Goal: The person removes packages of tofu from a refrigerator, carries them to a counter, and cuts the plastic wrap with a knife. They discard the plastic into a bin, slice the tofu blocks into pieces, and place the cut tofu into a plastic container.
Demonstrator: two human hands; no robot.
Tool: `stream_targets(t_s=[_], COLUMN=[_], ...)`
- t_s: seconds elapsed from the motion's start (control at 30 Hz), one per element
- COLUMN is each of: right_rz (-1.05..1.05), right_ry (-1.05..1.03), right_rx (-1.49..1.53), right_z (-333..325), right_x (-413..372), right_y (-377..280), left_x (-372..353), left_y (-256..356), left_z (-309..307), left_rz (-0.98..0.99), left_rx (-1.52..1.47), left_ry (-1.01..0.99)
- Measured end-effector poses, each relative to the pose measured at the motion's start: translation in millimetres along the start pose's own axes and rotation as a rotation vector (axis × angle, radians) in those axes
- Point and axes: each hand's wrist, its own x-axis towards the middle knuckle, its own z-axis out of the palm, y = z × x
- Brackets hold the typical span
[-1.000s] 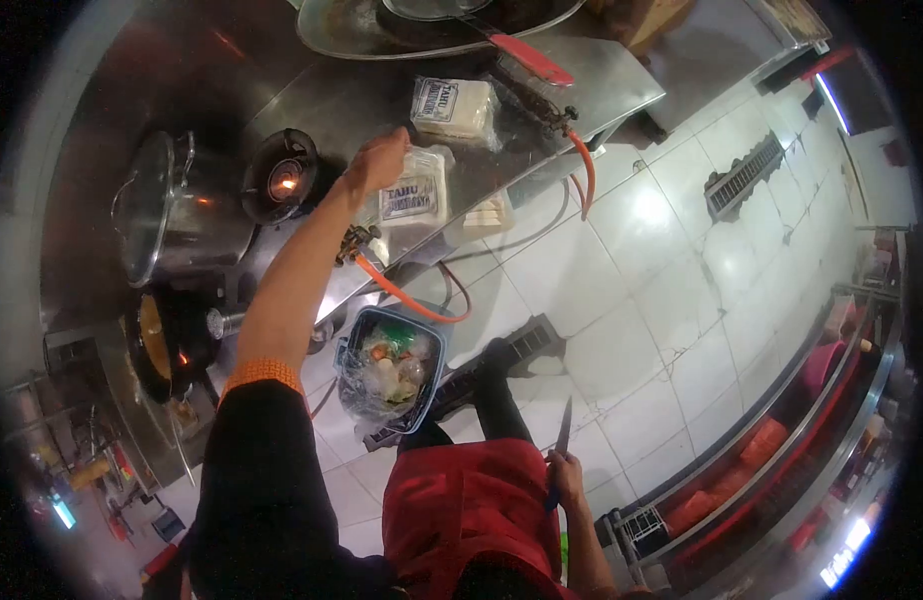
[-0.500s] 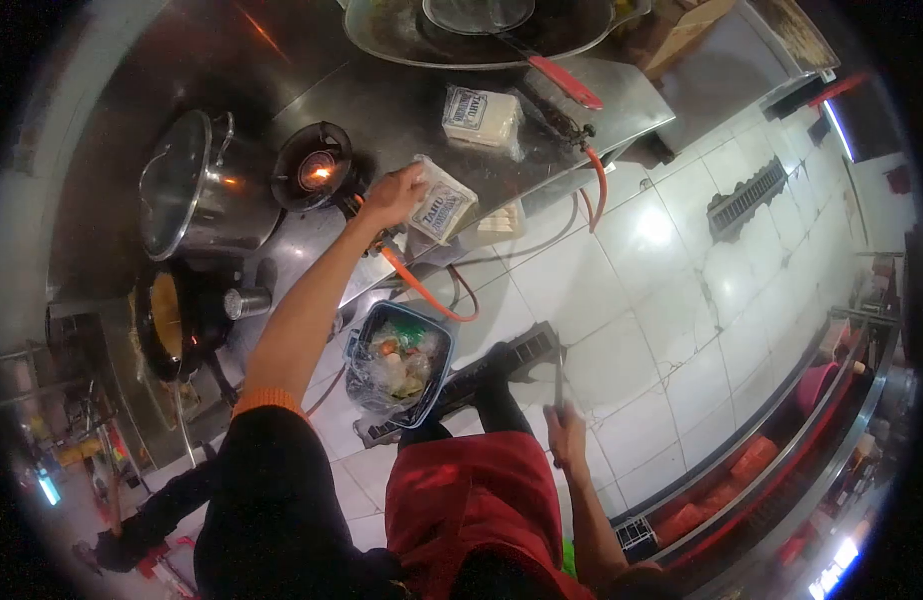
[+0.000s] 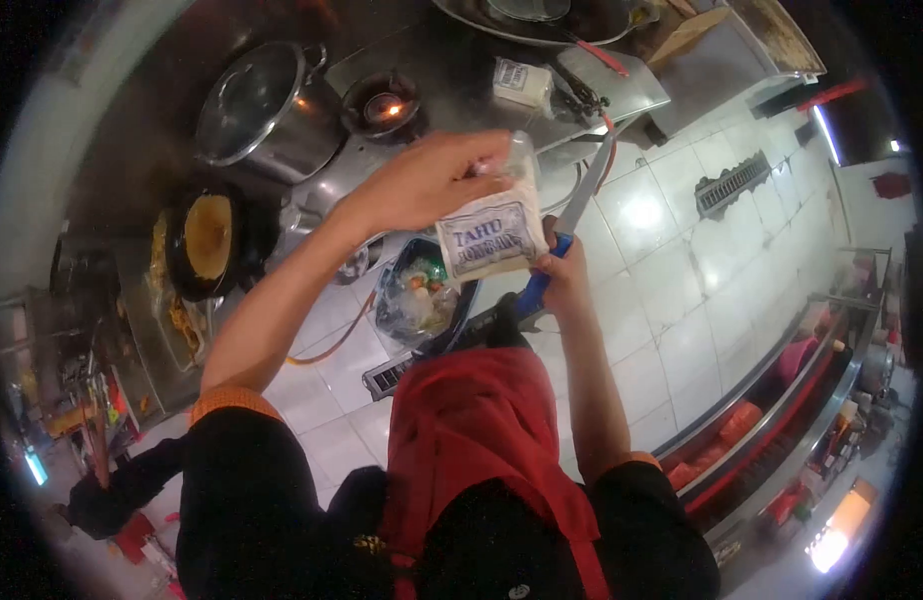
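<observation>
My left hand (image 3: 422,185) grips the top of a clear plastic pack of tofu (image 3: 494,238), whose printed label reads TAHU. The pack hangs in front of me, over the edge of the lined waste bin (image 3: 460,318). Beside it, my right hand (image 3: 567,278) is closed around the blue handle of a knife (image 3: 589,190). Its long blade points up and away, close to the pack's right side. Another tofu pack (image 3: 523,82) lies on the steel counter further back.
A lit gas burner (image 3: 382,108) and a large lidded pot (image 3: 282,125) stand on the counter. Left of me, a dark pan (image 3: 208,238) holds something flat and yellow. A wide wok (image 3: 542,30) is at the back. White floor tiles (image 3: 652,290) with drain grates extend to the right.
My left hand has lifted the tofu pack off the counter area and brought it closer to me. My right hand has raised the knife from low at my side to beside the pack.
</observation>
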Motion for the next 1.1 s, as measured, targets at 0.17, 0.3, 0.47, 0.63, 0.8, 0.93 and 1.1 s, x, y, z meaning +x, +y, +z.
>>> stream_targets(t_s=[0.17,0.3,0.47,0.63,0.8,0.93,1.1], right_rz=[0.241,0.201,0.352,0.427,0.315,0.413,0.424], right_ry=[0.137,0.211,0.323,0.253,0.017,-0.127,-0.029], right_rx=[0.202,0.253,0.239,-0.189,-1.041,-1.709,-1.765], right_z=[48,93,127,191,199,244,252], right_x=[-61,-90,-112,-113,-139,-161,-168], right_y=[51,82,100,66,1,-31,-7], left_x=[-61,-128,-218,-221,-238,-246,-252], left_y=[5,-38,-79,-60,-62,-67,-62], left_z=[-2,14,145,138,110,93,85], left_rz=[0.080,0.003,-0.029,0.116,0.218,0.196,0.222], left_rx=[-0.096,-0.659,-2.148,-2.265,-2.275,-2.236,-2.131], left_ry=[0.191,0.796,0.357,0.461,0.458,0.518,0.580])
